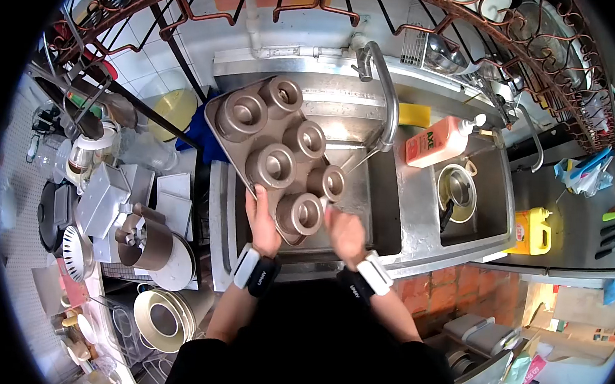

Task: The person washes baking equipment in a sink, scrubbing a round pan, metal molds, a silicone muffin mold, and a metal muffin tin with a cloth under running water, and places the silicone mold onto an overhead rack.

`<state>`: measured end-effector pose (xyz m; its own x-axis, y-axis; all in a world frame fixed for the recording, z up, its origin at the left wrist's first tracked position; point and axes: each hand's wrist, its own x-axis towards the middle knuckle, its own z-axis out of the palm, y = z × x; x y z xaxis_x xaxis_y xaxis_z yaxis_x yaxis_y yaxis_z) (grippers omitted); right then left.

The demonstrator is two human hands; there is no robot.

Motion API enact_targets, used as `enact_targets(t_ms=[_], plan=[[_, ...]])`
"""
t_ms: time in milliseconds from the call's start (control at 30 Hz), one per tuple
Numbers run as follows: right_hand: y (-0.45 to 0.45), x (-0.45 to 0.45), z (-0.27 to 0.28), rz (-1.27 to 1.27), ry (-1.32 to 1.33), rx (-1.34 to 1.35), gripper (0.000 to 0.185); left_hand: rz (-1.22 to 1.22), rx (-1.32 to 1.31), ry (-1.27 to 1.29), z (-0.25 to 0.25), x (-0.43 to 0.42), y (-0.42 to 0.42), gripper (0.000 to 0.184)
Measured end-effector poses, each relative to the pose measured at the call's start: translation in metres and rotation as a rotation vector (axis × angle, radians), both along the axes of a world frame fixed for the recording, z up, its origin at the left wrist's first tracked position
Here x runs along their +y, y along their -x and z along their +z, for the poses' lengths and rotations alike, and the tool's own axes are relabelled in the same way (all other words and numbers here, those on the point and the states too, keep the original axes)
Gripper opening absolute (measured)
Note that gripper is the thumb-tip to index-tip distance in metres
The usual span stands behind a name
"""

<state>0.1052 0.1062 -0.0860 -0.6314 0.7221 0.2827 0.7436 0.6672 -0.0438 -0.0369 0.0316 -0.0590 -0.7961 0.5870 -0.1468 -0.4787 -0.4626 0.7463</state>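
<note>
A brown metal muffin pan (254,139) with several ring-topped cups is tilted over the left sink basin (360,202). My left hand (262,221) grips its lower left edge, thumb on the pan's face and the other fingers mostly hidden. My right hand (346,233) is closed beside the pan's lower right edge, by the lowest cups. Whatever it may hold is hidden. The curved metal faucet (389,105) arches over the basin, right of the pan.
On the ledge between basins stand a pink detergent bottle (437,142) and a yellow sponge (414,115). The right basin holds a strainer bowl (457,190). A yellow jug (532,232) stands further right. Stacked pots (164,318) and metal tins (106,197) crowd the left. A wire rack (318,11) hangs overhead.
</note>
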Motion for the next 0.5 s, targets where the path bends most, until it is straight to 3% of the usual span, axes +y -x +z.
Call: enact_targets(t_ms=[33,67,167,200,233,267,300,367,467,500], plan=[[0.009,0.000,0.012,-0.025,0.528,0.215,0.033,-0.022,-0.006,-0.001,0.000,0.001,0.002,0.039],[0.008,0.001,0.015,-0.039,0.566,0.144,0.028,-0.045,-0.011,-0.001,0.000,0.001,0.005,0.039],[-0.013,0.015,0.018,-0.029,0.370,0.149,0.025,-0.091,0.019,0.032,-0.003,-0.001,0.010,0.037],[-0.033,0.038,-0.018,0.023,0.425,0.096,0.028,-0.102,0.028,0.056,-0.004,-0.002,0.010,0.037],[-0.045,0.056,-0.011,0.152,0.410,0.137,0.029,-0.113,0.035,0.079,-0.006,-0.002,0.009,0.037],[-0.056,0.075,-0.029,0.129,0.221,0.313,0.032,-0.154,0.030,0.097,-0.016,-0.004,0.011,0.036],[-0.058,0.090,-0.019,-0.177,0.733,0.389,0.031,-0.186,-0.016,0.085,-0.014,-0.003,0.008,0.036],[-0.048,0.106,0.022,-0.338,0.822,0.392,0.030,-0.263,-0.101,0.064,-0.008,-0.001,-0.001,0.036],[-0.029,0.126,0.022,-0.124,0.494,0.843,0.033,-0.299,-0.067,0.099,-0.021,0.008,-0.016,0.034],[-0.023,0.130,0.032,-0.138,0.561,0.897,0.034,-0.303,-0.030,0.134,-0.019,0.011,-0.021,0.034]])
